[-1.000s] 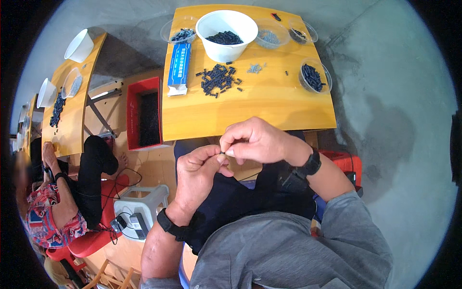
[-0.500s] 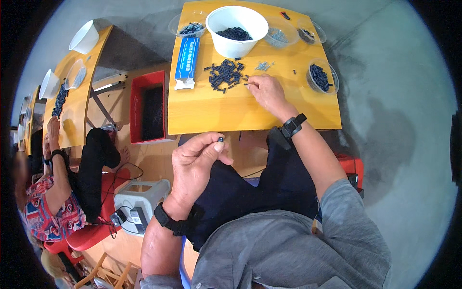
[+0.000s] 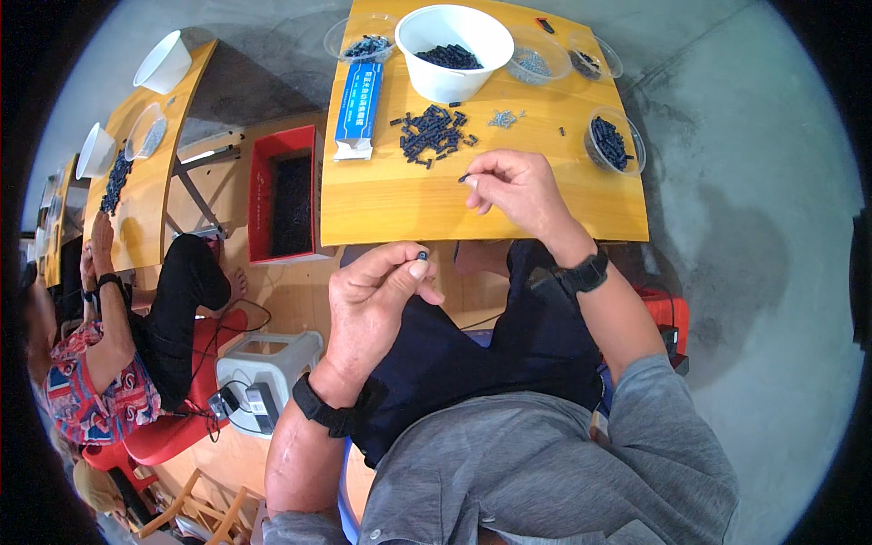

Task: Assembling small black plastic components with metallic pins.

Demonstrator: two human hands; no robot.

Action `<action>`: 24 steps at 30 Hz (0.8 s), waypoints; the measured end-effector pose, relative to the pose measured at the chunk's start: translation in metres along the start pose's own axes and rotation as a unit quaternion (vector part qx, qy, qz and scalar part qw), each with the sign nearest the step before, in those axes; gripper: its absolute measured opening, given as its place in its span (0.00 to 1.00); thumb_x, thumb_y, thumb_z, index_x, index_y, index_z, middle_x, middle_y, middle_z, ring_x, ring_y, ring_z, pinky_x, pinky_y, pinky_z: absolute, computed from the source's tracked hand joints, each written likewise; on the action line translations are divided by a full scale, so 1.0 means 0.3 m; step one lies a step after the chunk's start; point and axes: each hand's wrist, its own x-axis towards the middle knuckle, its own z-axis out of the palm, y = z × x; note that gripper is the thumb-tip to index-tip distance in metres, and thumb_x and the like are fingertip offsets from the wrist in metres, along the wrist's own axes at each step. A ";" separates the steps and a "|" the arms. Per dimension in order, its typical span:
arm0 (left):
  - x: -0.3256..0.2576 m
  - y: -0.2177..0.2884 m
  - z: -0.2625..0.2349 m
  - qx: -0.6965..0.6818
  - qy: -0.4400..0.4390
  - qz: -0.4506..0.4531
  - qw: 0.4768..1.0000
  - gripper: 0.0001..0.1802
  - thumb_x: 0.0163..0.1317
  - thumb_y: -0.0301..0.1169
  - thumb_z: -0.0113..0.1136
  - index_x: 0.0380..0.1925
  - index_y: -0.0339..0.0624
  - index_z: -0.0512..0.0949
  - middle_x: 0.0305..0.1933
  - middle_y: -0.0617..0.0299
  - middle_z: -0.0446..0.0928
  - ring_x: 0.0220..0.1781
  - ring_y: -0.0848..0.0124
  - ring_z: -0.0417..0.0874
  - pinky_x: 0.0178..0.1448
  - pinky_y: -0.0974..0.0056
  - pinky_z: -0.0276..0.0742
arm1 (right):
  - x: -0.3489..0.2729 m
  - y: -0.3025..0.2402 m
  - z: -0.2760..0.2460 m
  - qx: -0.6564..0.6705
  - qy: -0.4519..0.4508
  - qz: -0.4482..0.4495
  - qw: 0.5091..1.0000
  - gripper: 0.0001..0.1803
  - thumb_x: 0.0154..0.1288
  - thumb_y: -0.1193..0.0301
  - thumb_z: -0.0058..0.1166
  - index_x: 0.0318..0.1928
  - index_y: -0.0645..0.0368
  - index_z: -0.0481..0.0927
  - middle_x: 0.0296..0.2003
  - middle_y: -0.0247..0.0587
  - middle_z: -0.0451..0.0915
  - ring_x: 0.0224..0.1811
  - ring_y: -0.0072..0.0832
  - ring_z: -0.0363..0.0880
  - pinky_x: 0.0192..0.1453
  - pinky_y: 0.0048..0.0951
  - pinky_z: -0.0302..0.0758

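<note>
Between thumb and forefinger, my left hand (image 3: pixel 374 286) pinches a small dark cylindrical piece (image 3: pixel 422 256) just off the table's near edge. Over the table, my right hand (image 3: pixel 518 186) is closed in a pinch on another small dark piece (image 3: pixel 464 178). Beyond it lies a loose pile of short dark cylindrical pieces (image 3: pixel 429 136). A small heap of silvery screw-like parts (image 3: pixel 502 119) is right of that pile. The exact kind of the dark pieces is too small to tell.
A white bucket (image 3: pixel 495 68) holding dark pieces stands at the back of the yellow table (image 3: pixel 409 213). Left of the pile lies a blue box (image 3: pixel 360 104). A clear tub (image 3: pixel 610 145) of dark pieces sits right. A red bin (image 3: pixel 263 195) is on the floor; a co-worker (image 3: pixel 109 363) sits far left.
My right hand has drawn back from the edge of the pile toward me, with a small dark piece in its fingertips. My left hand stays nearly in place.
</note>
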 end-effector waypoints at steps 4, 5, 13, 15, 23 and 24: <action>-0.001 -0.008 -0.004 -0.038 0.004 -0.014 0.999 0.07 0.64 0.20 0.55 0.39 0.28 0.78 0.33 0.56 0.80 0.29 0.71 0.83 0.36 0.70 0.80 | -0.087 -0.133 0.071 0.052 -0.039 -0.019 0.998 0.05 0.62 0.82 0.52 0.37 0.69 0.79 0.28 0.39 0.81 0.27 0.21 0.81 0.31 0.20 0.79; -0.002 -0.008 -0.004 -0.037 0.005 -0.012 0.999 0.07 0.64 0.21 0.55 0.38 0.28 0.78 0.33 0.55 0.81 0.29 0.71 0.82 0.36 0.70 0.80 | -0.100 -0.155 0.084 0.068 -0.062 -0.042 0.995 0.05 0.62 0.83 0.51 0.38 0.70 0.79 0.29 0.39 0.80 0.28 0.21 0.81 0.31 0.20 0.80; -0.002 0.017 0.007 -0.046 -0.015 -0.009 0.999 0.07 0.65 0.23 0.54 0.37 0.28 0.79 0.34 0.55 0.81 0.28 0.71 0.81 0.35 0.70 0.79 | -0.131 -0.175 0.119 0.033 -0.102 -0.163 0.981 0.08 0.58 0.87 0.50 0.37 0.68 0.79 0.30 0.40 0.79 0.29 0.22 0.80 0.31 0.21 0.77; -0.003 0.019 0.008 -0.053 -0.014 -0.014 0.998 0.07 0.65 0.23 0.54 0.37 0.29 0.79 0.34 0.55 0.81 0.28 0.71 0.81 0.34 0.70 0.79 | -0.130 -0.172 0.116 0.001 -0.114 -0.192 0.975 0.09 0.60 0.87 0.48 0.40 0.68 0.79 0.32 0.41 0.80 0.30 0.21 0.81 0.31 0.20 0.77; -0.002 0.013 0.009 -0.046 -0.014 -0.006 0.999 0.07 0.64 0.22 0.54 0.37 0.29 0.79 0.33 0.54 0.81 0.28 0.71 0.81 0.34 0.70 0.79 | -0.134 -0.178 0.120 -0.020 -0.103 -0.213 0.971 0.10 0.59 0.88 0.49 0.39 0.67 0.79 0.31 0.40 0.80 0.29 0.21 0.80 0.31 0.20 0.76; -0.002 0.012 0.009 -0.044 -0.012 -0.006 0.999 0.07 0.64 0.22 0.54 0.37 0.28 0.79 0.33 0.54 0.80 0.28 0.71 0.81 0.34 0.70 0.79 | -0.132 -0.180 0.120 -0.020 -0.104 -0.213 0.971 0.10 0.59 0.88 0.49 0.39 0.67 0.79 0.31 0.40 0.80 0.29 0.21 0.80 0.31 0.20 0.76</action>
